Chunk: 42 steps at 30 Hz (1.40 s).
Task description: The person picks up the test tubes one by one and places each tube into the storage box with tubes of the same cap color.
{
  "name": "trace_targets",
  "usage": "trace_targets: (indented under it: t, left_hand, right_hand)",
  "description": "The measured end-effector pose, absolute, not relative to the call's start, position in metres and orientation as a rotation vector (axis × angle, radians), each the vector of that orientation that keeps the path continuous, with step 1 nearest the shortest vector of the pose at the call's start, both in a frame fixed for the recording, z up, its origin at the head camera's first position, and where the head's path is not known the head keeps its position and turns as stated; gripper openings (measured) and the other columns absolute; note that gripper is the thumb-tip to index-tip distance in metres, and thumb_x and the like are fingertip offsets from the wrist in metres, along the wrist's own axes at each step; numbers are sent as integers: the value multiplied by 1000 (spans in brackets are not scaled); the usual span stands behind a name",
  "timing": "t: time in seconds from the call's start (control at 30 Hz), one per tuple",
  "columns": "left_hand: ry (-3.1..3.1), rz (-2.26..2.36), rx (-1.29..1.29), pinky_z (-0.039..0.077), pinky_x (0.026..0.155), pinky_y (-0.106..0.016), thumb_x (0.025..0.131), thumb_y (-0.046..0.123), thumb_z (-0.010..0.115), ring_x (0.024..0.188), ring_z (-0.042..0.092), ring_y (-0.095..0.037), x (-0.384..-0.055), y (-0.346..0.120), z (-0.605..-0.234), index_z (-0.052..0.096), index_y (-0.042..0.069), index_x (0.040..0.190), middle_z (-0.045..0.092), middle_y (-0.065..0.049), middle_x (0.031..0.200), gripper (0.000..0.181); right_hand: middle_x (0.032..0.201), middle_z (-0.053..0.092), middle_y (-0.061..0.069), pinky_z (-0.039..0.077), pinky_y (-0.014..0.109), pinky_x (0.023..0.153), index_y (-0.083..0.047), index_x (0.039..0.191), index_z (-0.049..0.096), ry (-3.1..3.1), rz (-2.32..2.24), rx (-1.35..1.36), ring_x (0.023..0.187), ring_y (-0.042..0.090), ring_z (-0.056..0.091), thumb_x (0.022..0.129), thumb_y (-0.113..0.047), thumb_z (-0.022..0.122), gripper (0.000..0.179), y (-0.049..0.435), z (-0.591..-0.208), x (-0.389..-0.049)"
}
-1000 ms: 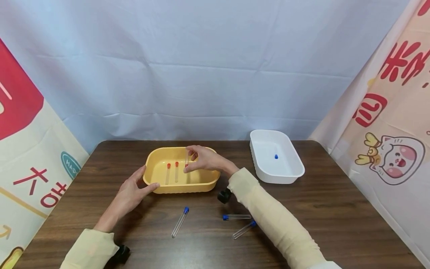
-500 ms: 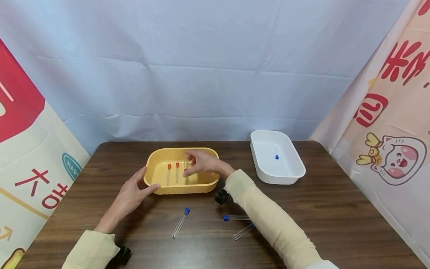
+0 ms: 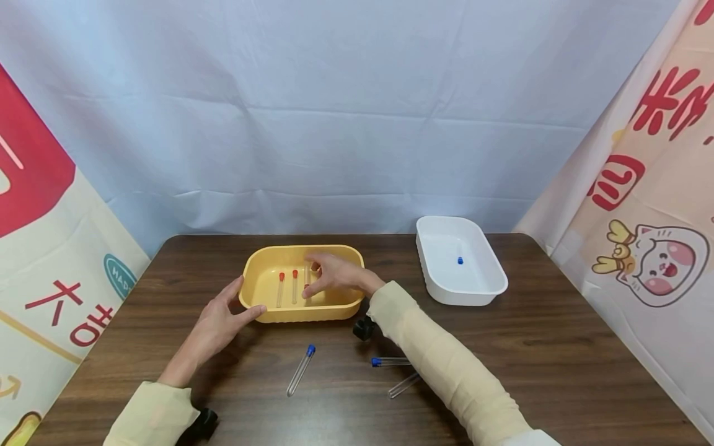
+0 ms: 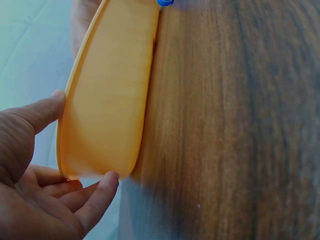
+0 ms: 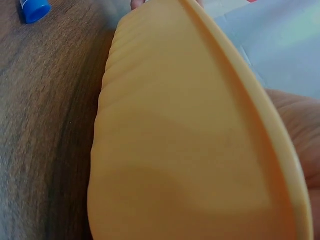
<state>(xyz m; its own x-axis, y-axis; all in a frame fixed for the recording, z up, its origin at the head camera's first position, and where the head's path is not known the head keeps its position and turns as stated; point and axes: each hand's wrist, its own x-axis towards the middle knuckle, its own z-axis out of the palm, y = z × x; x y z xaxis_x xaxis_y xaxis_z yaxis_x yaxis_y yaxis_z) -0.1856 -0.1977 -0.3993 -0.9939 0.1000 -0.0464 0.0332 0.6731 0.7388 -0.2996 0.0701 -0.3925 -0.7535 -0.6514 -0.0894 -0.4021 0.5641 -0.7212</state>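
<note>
A yellow plastic tray [image 3: 312, 315] stands on the table in the head view. My left hand [image 3: 214, 319] grips its near left corner, thumb on the front rim and fingers along the end. In the left wrist view that thumb [image 4: 47, 107] presses the rim. Two red-capped test tubes [image 3: 281, 291] lie side by side in the tray. Reaching over the rim, my right hand [image 3: 337, 272] pinches a third red-capped test tube [image 3: 307, 286] low inside, just right of them. The right wrist view shows mostly the tray's outer wall [image 5: 165, 125]; the fingertips are hidden behind it.
A white tray [image 3: 463, 297] with a blue-capped tube [image 3: 460, 260] inside stands at the back right. In front of the yellow tray lies a blue-capped test tube [image 3: 301, 370]. Two more blue-capped tubes [image 3: 389, 362] lie partly under my right forearm. A curtain [image 3: 357, 124] hangs behind the table.
My right hand has moved slightly left and lower into the yellow tray with the red-capped test tube. Its forearm now covers more of the two blue-capped tubes. The left hand keeps its hold.
</note>
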Motion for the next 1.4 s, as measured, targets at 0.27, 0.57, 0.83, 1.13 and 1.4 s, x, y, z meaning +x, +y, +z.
trace_targets:
  t: [0.27,0.57,0.83,1.13,1.4]
  left_hand:
    - [2802,1253,128,28,116,-64,97,39,74,149,28,-46,-185,-198,-400,20,-2,163,25,-28,165,94]
    - [2799,1252,125,27,117,-64,97,41,73,150,26,-46,-186,-198,-401,20,-1,163,23,-27,166,95]
    - [2803,1240,118,26,117,-64,97,42,73,150,24,-46,-185,-198,-400,19,-2,163,23,-28,166,96]
    - [2797,1245,106,26,117,-64,97,41,74,150,25,-46,-185,-197,-400,18,-2,163,23,-27,166,97]
    - [2787,1252,99,27,117,-64,97,42,74,149,27,-45,-184,-197,-400,18,-1,164,22,-27,166,98]
  right_hand:
    - [123,57,19,46,32,89,1,146,49,2477,-969,-867,102,24,52,82,-23,90,80,66,-398,-302]
    - [112,59,15,48,34,86,-1,131,55,2501,-910,-932,99,23,53,80,-25,91,67,65,-402,-304]
    - [108,60,17,45,31,80,0,132,55,2518,-889,-905,92,20,52,79,-26,92,70,62,-404,-303]
    - [116,59,13,46,31,88,0,150,44,2508,-894,-837,101,22,53,79,-26,92,90,62,-404,-302]
    - [103,60,20,42,26,71,1,130,55,2495,-914,-866,83,18,51,80,-24,91,67,61,-404,-303]
